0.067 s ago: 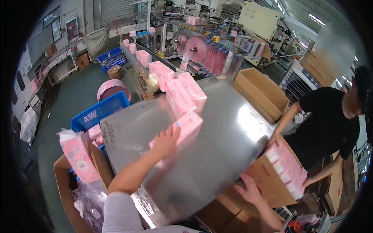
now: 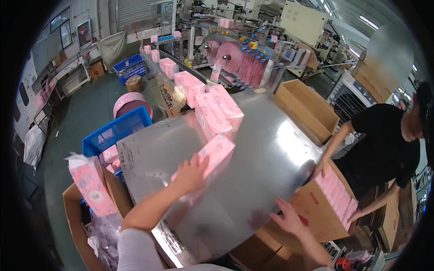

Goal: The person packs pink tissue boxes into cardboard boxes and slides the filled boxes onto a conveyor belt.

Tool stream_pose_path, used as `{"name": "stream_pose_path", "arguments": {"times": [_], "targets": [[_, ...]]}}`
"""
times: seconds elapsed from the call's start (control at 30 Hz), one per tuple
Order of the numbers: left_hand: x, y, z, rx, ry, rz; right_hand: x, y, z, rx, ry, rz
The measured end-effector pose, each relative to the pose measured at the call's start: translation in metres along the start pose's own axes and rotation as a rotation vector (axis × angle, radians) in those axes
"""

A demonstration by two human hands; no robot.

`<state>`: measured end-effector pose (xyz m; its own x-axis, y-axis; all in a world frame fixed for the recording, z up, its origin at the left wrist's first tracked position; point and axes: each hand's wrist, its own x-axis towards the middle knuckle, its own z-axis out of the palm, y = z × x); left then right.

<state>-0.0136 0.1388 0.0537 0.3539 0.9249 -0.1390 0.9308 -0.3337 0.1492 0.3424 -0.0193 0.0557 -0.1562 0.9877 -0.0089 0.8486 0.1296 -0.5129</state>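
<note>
My left hand (image 2: 191,174) grips the side of a pink tissue pack (image 2: 218,152) on the metal table (image 2: 266,158), its fingers over the pack's upper face. Just beyond it, two more pink tissue packs (image 2: 212,118) lie side by side, near the conveyor's end. My right hand (image 2: 289,218) is open and holds nothing; its fingers are spread over the table's near right edge. Beside it, a co-worker tilts a cardboard carton (image 2: 312,208) filled with rows of pink packs (image 2: 337,192), one hand on each side of it.
Pink packs stand in line on the conveyor (image 2: 168,67). An open carton (image 2: 304,108) stands at the table's far right. At left are a blue crate (image 2: 118,131) and a carton (image 2: 74,205) with plastic film and an upright pack. Below my right hand lies another open carton (image 2: 260,253).
My right hand has risen a little and moved left, over the table edge. My left hand and its pack have shifted slightly toward me.
</note>
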Motion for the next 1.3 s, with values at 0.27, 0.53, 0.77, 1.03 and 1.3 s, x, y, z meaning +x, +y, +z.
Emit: {"name": "stream_pose_path", "arguments": {"times": [0.27,0.53,0.77,1.03,1.3], "targets": [[0.01,-0.139,-0.036,-0.184,0.147,-0.326,0.378,-0.093,0.018,-0.174,0.238,-0.431],[0.171,-0.096,-0.023,-0.408,0.282,-0.34,0.512,-0.066,0.064,-0.119,0.133,0.236],[0.084,-0.069,-0.005,-0.495,0.158,-0.219,0.338,-0.072,0.045,-0.084,-0.151,0.191],[-0.176,-0.097,-0.011,-0.431,0.012,-0.458,0.252,-0.158,0.067,0.044,-0.581,-0.326],[-0.172,-0.076,0.011,-0.093,0.188,-0.214,0.368,-0.1,0.062,-0.281,-0.161,0.134]]}}
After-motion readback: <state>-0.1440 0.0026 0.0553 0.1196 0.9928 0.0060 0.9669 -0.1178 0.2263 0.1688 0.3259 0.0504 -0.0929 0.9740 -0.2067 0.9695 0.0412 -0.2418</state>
